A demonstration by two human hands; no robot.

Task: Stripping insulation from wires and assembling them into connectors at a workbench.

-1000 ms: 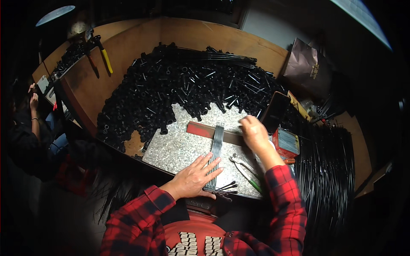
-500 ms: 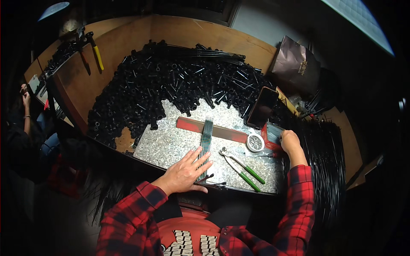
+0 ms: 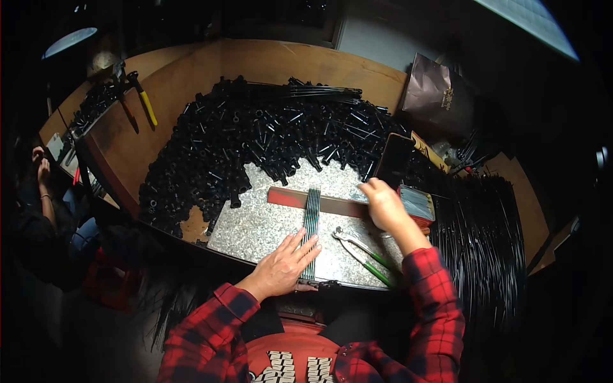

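My left hand (image 3: 281,267) lies flat with its fingers stretched out over a row of thin dark rods (image 3: 312,207). The rods lie side by side, their far ends resting across a long red-brown bar (image 3: 341,205). Above the bar's right end is my right hand (image 3: 386,205), its fingers drawn together; whatever they hold, if anything, is too small to make out. Pincers with green handles (image 3: 369,267) lie on the speckled metal plate (image 3: 239,223) between my hands. A red box of thin grey pieces (image 3: 418,203) stands just right of my right hand, which hides most of a small round container.
A large heap of black tubular parts (image 3: 255,134) surrounds the plate's far side. Behind my right hand a dark phone-like slab (image 3: 393,159) leans up. Long black rods (image 3: 485,230) fill the right. Wooden boards (image 3: 313,60) border the bench. Another person's hand (image 3: 43,171) shows at far left.
My right hand has moved left and away from the red box to above the bar, now covering the round container. My left hand stays on the rods. The whole view has shifted slightly.
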